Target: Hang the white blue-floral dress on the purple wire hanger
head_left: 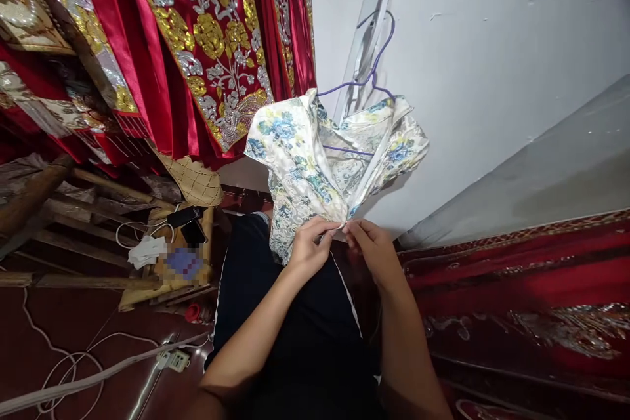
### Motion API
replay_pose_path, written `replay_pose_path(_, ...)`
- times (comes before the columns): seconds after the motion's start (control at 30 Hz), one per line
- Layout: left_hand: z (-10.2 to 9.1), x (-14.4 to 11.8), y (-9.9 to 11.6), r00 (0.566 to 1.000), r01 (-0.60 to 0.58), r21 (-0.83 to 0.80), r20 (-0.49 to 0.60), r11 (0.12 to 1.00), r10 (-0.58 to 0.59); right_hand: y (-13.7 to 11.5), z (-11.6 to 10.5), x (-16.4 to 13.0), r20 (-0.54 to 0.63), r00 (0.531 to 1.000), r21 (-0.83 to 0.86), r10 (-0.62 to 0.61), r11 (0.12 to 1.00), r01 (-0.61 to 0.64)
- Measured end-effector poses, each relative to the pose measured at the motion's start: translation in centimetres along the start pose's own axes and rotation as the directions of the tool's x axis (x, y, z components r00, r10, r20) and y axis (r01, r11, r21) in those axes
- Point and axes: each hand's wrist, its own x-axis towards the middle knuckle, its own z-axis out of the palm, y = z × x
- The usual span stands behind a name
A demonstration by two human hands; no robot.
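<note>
Your left hand [309, 246] and right hand [373, 246] both pinch the front edges of the floral garment [315, 157] at centre frame, fingertips meeting on the cloth. It already hangs on the purple hanger [375, 72] — the top sits in place, while the lower front looks open and bunched, likely left to fasten.

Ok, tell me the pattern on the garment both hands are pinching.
Cream floral garment with blue and yellow-green flowers, on a purple hanger; clearest in the head view.
</note>
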Motion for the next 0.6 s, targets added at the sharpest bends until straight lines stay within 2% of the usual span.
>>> replay_pose_path(0.1, 0.2, -0.1, -0.7, 1.000, 0.004, 0.049, -0.028, 0.999, -0.003, -0.5, 0.0, 1.0, -0.022, 0.996, 0.216, 0.082, 0.973, -0.075)
replay_pose_path(0.17, 0.3, -0.1, -1.2, 1.000, -0.001, 0.081, -0.031, 0.997, 0.003, -1.7, -0.1, 2.7, -0.042, 0.996, 0.332, 0.075, 0.942, -0.057)
replay_pose_path(0.3, -0.4, -0.1, -1.9, 0.999, -0.044, 0.110, 0.020, 0.993, 0.042, -6.8, -1.1, 7.8, -0.022, 1.000, 0.477, -0.002, 0.879, 0.012)
replay_pose_path(0.4, -1.7, 0.6, -2.1, 0.990, -0.111, 0.119, 0.101, 0.987, 0.099, -11.5, -2.2, 11.1, -0.024, 0.996, 0.528, -0.087, 0.845, 0.087)
replay_pose_path(0.47, -2.6, 1.6, -1.7, 0.968, -0.181, 0.164, 0.206, 0.970, 0.145, -13.7, -2.5, 12.2, -0.045, 0.988, 0.525, -0.150, 0.838, 0.151)
replay_pose_path(0.57, -3.5, 3.9, 0.5, 0.902, -0.287, 0.242, 0.394, 0.927, 0.177, -14.7, -2.0, 12.0, -0.105, 0.970, 0.510, -0.219, 0.826, 0.242)
replay_pose_path(0.6, -3.6, 5.0, 1.7, 0.886, -0.315, 0.252, 0.423, 0.915, 0.188, -14.6, -1.5, 11.6, -0.121, 0.964, 0.502, -0.236, 0.823, 0.264)
